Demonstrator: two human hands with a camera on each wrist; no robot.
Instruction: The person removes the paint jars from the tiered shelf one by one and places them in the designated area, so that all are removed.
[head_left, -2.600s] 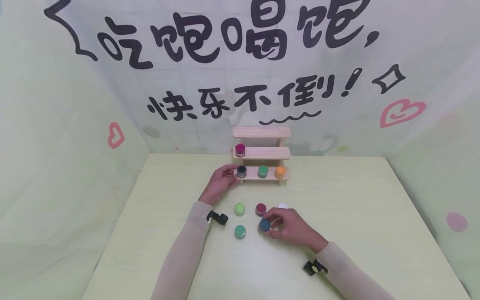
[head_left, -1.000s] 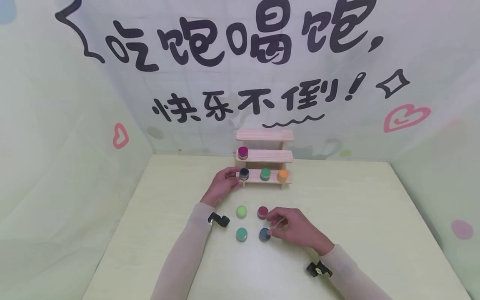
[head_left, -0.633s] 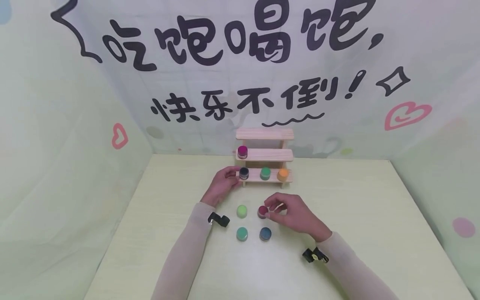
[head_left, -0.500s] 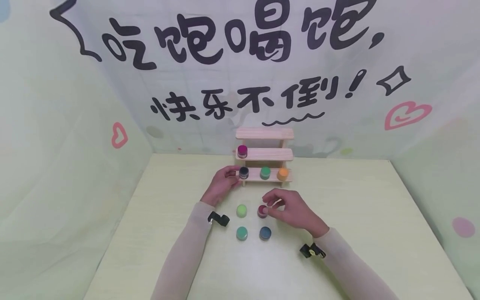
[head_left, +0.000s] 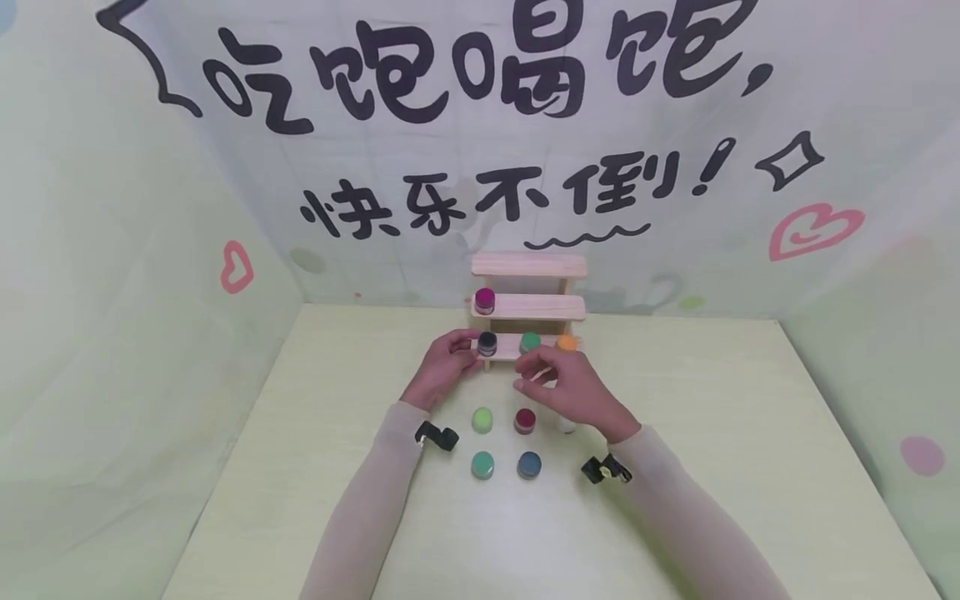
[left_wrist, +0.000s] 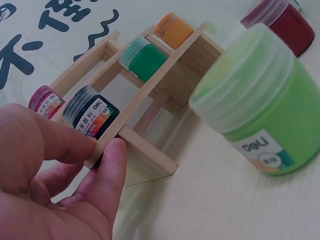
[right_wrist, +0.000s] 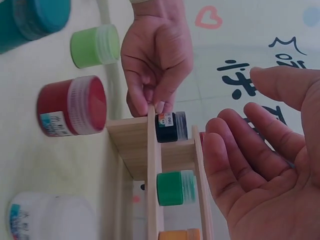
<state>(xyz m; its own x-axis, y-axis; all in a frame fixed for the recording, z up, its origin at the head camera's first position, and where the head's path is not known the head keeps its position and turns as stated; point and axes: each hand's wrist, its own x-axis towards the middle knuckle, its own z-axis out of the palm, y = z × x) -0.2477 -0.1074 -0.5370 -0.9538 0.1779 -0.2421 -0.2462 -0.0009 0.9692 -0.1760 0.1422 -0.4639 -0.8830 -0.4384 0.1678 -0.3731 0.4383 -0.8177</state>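
Note:
My left hand (head_left: 442,367) pinches the left end of the lowest step of a three-step wooden rack (head_left: 528,265); in the left wrist view its thumb and finger close on the board. A black paint jar (left_wrist: 91,111) stands right beside those fingers. Along the same step are a green paint jar (right_wrist: 176,188) and an orange paint jar (left_wrist: 173,30). A magenta paint jar (head_left: 485,301) sits at the left of the middle step. Just in front of the rack hovers my right hand (head_left: 566,383), fingers loosely bent and holding nothing, as the right wrist view (right_wrist: 270,170) confirms.
On the table before the rack stand light green (head_left: 482,419), dark red (head_left: 525,421), teal (head_left: 482,464) and blue (head_left: 529,464) paint jars. A white jar (right_wrist: 52,215) is mostly covered by my right wrist in the head view. Printed cloth walls surround the table.
My right hand set the blue paint jar down on the table and let go. It then moved away past the dark red jar toward the rack. My left hand stayed on the rack.

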